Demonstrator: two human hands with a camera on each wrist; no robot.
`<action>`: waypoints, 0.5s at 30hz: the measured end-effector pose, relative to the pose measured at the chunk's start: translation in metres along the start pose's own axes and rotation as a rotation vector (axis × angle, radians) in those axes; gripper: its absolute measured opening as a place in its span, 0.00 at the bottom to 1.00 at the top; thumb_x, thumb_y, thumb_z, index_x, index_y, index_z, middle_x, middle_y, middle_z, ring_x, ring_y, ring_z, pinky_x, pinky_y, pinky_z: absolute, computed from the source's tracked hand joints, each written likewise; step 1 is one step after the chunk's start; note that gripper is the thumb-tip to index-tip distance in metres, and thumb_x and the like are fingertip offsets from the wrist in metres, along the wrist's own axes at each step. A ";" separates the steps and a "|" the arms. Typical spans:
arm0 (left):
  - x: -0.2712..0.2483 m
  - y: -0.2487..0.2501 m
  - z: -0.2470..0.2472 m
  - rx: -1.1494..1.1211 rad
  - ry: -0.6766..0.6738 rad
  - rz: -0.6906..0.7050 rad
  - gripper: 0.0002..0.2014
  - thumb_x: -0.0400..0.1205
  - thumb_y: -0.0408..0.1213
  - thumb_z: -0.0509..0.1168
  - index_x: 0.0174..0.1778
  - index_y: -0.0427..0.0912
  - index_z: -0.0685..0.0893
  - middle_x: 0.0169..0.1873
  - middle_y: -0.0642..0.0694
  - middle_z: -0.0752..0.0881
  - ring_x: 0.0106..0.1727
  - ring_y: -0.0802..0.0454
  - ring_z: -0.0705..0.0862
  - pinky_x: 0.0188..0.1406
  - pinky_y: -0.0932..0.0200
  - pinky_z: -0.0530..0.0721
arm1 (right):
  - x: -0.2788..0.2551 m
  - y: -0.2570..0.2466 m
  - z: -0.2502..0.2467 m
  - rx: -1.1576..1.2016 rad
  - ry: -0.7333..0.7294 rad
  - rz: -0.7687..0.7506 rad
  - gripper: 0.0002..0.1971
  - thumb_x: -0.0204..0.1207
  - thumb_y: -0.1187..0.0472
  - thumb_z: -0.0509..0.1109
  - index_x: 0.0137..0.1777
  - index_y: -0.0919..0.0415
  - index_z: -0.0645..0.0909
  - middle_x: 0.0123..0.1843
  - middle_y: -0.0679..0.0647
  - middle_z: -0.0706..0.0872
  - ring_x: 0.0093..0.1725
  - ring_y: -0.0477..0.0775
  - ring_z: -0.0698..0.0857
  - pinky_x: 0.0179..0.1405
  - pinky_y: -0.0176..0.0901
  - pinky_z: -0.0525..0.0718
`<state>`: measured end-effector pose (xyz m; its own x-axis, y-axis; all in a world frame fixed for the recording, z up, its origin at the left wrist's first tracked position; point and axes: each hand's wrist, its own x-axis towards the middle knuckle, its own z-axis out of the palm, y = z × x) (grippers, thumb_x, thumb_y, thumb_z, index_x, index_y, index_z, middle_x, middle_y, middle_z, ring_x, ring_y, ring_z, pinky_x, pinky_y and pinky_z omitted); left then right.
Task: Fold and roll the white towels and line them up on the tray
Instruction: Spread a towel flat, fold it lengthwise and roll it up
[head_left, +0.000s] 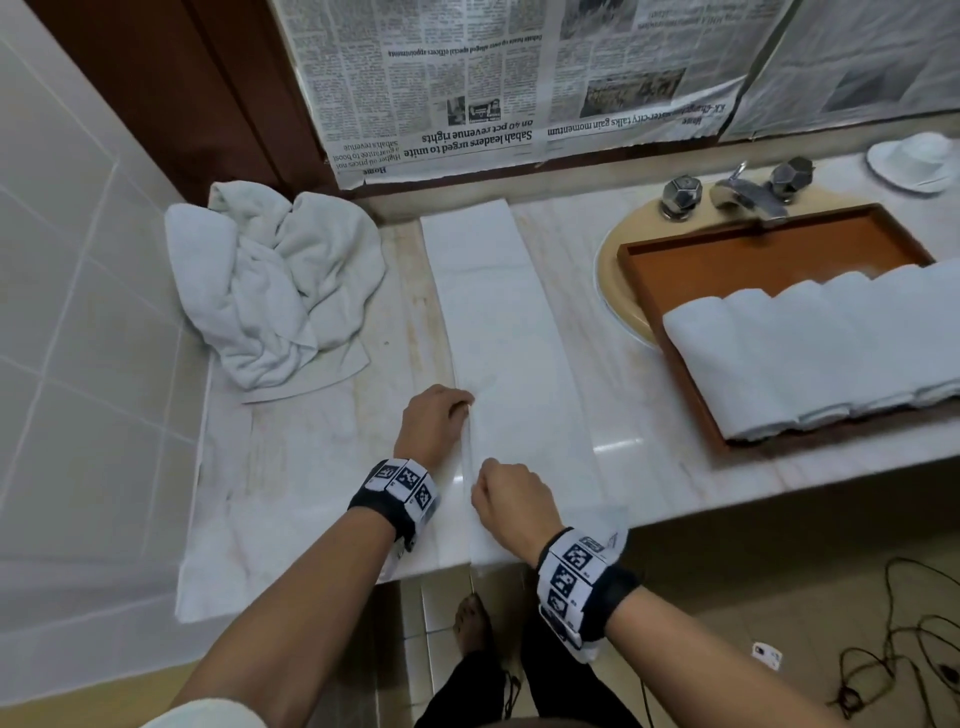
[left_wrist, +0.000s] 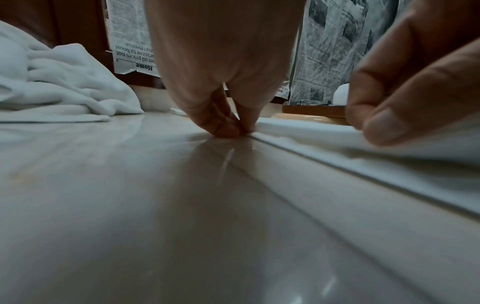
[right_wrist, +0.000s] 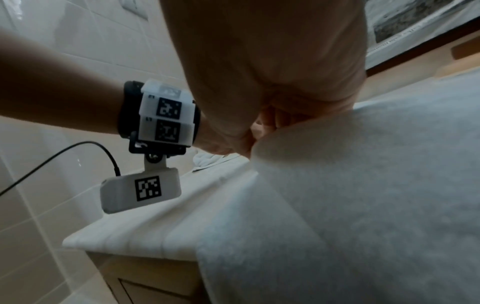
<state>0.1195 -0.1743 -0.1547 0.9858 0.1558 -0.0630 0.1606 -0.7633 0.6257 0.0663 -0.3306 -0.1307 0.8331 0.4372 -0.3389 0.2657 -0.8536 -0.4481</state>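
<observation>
A long, narrow folded white towel (head_left: 504, 332) lies on the marble counter (head_left: 311, 457), from the back wall to the front edge. My left hand (head_left: 465, 408) pinches its left edge about two thirds of the way towards me; the left wrist view shows the fingertips (left_wrist: 228, 128) closed on that edge. My right hand (head_left: 480, 486) pinches the same edge nearer the front, lifting it slightly (right_wrist: 257, 139). The brown tray (head_left: 769, 249) sits at the right over the sink. It holds several rolled white towels (head_left: 810, 353) side by side.
A crumpled pile of white towels (head_left: 275, 291) lies at the counter's back left. The faucet (head_left: 743, 192) and a white dish (head_left: 914, 161) stand behind the tray. Newspaper (head_left: 493, 78) covers the back wall. Tiles bound the left side. Cables (head_left: 893, 649) trail on the floor.
</observation>
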 end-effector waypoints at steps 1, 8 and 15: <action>-0.001 0.000 0.000 -0.001 -0.002 -0.007 0.12 0.85 0.33 0.66 0.61 0.42 0.90 0.58 0.41 0.88 0.58 0.44 0.86 0.63 0.51 0.81 | 0.000 -0.003 0.003 0.007 0.022 0.002 0.10 0.86 0.57 0.58 0.51 0.63 0.76 0.49 0.61 0.85 0.48 0.64 0.84 0.37 0.47 0.71; -0.015 0.005 -0.003 -0.033 -0.026 -0.039 0.13 0.84 0.32 0.63 0.59 0.36 0.89 0.52 0.38 0.90 0.54 0.42 0.86 0.62 0.56 0.80 | -0.014 -0.007 0.018 -0.032 0.013 -0.033 0.11 0.85 0.55 0.57 0.56 0.61 0.77 0.54 0.57 0.84 0.51 0.62 0.84 0.42 0.48 0.75; -0.035 -0.003 0.007 -0.102 0.030 -0.029 0.11 0.81 0.29 0.69 0.58 0.36 0.88 0.57 0.41 0.85 0.52 0.46 0.85 0.60 0.53 0.83 | -0.018 0.020 0.000 0.128 -0.148 -0.326 0.15 0.82 0.58 0.62 0.56 0.60 0.89 0.50 0.56 0.85 0.50 0.56 0.82 0.51 0.51 0.82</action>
<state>0.0848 -0.1815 -0.1601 0.9786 0.1968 -0.0600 0.1818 -0.6908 0.6998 0.0569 -0.3558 -0.1340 0.6329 0.7243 -0.2734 0.4350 -0.6248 -0.6484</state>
